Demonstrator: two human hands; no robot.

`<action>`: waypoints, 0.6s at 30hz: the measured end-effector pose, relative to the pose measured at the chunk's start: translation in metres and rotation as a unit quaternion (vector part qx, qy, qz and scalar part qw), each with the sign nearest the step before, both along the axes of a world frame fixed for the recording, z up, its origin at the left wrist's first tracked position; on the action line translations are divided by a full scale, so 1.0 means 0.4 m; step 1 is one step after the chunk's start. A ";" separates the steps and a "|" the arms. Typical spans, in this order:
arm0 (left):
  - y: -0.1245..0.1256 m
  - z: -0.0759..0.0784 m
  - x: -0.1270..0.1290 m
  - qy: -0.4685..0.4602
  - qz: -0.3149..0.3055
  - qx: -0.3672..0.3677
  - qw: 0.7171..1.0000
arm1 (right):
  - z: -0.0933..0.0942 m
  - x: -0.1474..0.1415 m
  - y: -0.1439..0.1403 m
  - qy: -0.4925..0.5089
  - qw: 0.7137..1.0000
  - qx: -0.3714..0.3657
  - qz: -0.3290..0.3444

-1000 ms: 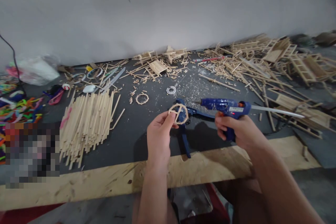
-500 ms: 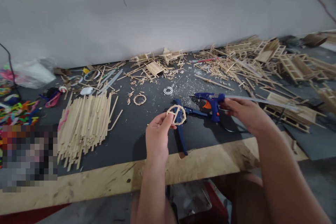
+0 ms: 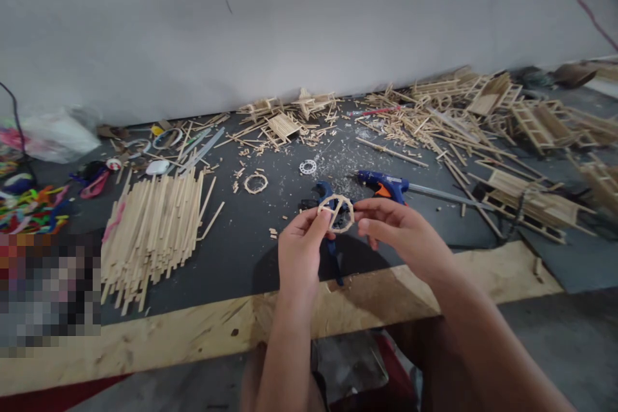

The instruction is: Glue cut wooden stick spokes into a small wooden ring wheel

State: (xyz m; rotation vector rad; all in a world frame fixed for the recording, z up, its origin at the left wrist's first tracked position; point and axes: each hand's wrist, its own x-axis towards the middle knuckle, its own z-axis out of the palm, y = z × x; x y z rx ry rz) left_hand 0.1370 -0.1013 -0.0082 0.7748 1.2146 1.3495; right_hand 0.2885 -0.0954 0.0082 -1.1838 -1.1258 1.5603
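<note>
My left hand [image 3: 302, 248] pinches a small ring made of short wooden stick pieces [image 3: 348, 224], with one stick set across its inside. My right hand [image 3: 398, 228] is at the ring's right edge, thumb and fingers apart; whether a fingertip touches the ring I cannot tell. Behind the right hand lies a blue hot glue gun [image 3: 386, 181] with an orange trigger, a long clear glue stick out of its back. Under the ring is a blue hand tool [image 3: 324, 189], partly covered by the ring and my left hand.
A second wooden ring [image 3: 255, 184] and a white perforated disc [image 3: 308, 167] lie beyond my hands. On the left is a pile of wooden sticks [image 3: 154, 232]. Loose sticks [image 3: 415, 122] and small stick-built frames [image 3: 531, 196] spread along the back and right. A pale wooden edge [image 3: 193, 328] borders the table.
My right hand has let go of the glue gun, now lying on the table, and moved left to the ring. My left hand has shifted slightly right with the ring.
</note>
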 end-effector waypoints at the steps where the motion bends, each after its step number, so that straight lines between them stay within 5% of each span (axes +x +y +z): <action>1: 0.000 0.000 0.001 0.000 -0.001 0.001 1.000 | -0.003 -0.014 -0.002 -0.001 1.000 0.000 0.014; 18: -0.005 0.000 0.002 -0.008 -0.020 0.008 1.000 | -0.022 -0.085 -0.006 0.010 0.999 0.020 -0.034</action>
